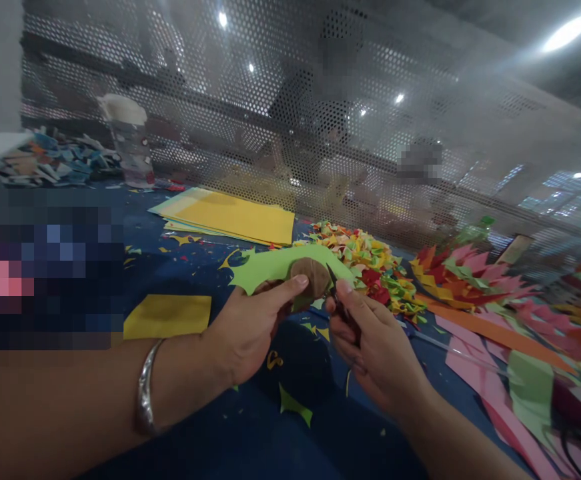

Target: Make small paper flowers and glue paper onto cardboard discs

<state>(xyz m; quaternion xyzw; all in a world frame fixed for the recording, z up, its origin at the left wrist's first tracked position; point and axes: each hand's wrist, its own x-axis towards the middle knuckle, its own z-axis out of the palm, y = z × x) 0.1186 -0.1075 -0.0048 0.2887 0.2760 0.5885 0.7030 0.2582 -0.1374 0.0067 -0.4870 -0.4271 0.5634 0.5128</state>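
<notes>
My left hand [250, 327] is closed on a sheet of light green paper [265, 267], its thumb pressing a round brown disc [314, 275] flat against it. The paper's left end has jagged, cut-out curves. In my right hand [370, 333] are small dark scissors [332, 275], their blades pointing up at the paper's right part, beside the disc. The handles are mostly hidden by my fingers. Below both hands, a green paper scrap [295, 405] lies on the dark blue tabletop [210, 433].
Yellow sheets [240, 217] lie stacked ahead, with a smaller yellow piece [170, 317] at left. Right of centre is a heap of coloured paper cuttings [370, 257]; pink and orange strips [475, 363] lie farther right. A clear cup [133, 143] stands before a perforated metal screen [220, 100], with people behind.
</notes>
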